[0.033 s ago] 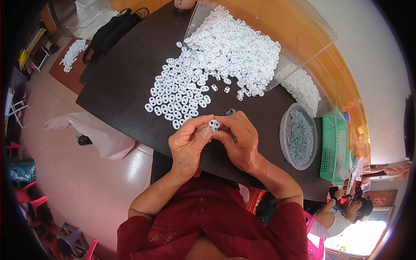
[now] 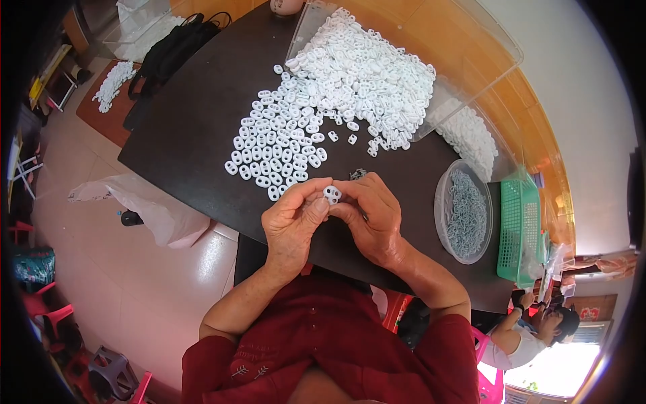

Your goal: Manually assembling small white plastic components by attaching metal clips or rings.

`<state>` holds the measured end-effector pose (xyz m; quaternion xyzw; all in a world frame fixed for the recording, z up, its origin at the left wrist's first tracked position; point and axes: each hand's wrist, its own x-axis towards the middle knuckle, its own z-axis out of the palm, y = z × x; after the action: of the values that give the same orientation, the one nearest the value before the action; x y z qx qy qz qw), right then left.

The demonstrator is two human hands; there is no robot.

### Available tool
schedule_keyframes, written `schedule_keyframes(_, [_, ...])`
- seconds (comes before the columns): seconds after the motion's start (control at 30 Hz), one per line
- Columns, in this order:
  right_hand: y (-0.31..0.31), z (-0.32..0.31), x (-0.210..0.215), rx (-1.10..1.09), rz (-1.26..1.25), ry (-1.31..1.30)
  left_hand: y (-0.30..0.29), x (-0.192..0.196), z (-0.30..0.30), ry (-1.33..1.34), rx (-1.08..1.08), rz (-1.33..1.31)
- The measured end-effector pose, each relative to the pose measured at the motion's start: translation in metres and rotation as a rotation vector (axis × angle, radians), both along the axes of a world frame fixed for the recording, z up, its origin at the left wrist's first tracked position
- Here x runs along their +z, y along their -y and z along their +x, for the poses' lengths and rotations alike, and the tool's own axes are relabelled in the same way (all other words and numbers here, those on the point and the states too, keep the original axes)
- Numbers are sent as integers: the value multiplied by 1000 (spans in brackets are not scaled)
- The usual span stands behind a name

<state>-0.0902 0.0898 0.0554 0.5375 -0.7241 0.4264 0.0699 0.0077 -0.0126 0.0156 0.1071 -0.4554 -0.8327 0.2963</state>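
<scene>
Between the fingertips of both hands, over the table's near edge, is a small white oval plastic piece with two holes (image 2: 332, 194). My left hand (image 2: 294, 227) pinches it from the left, thumb and forefinger closed on it. From the other side my right hand (image 2: 374, 217) grips it with its fingers curled. Just beyond my right hand lies a little heap of grey metal screws (image 2: 358, 174), partly hidden by the fingers. Similar white two-holed pieces (image 2: 269, 148) are spread flat beyond my left hand.
A large heap of smaller white pieces (image 2: 370, 74) spills from a clear plastic bin (image 2: 471, 84) at the back. At right stand a round tub (image 2: 442, 209) of grey screws and a green basket (image 2: 517, 229). Another person (image 2: 521, 340) sits at far right; a black bag (image 2: 176, 60) lies at upper left.
</scene>
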Motion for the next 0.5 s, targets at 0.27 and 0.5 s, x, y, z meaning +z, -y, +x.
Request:
schedule_keyframes(0.27, [2,4,0,1,-32,24,1,0,1,2,71,-222])
schedule_keyframes(0.5, [5,5,-3,39,-124,-20,-3,-4,2,5,192,-343])
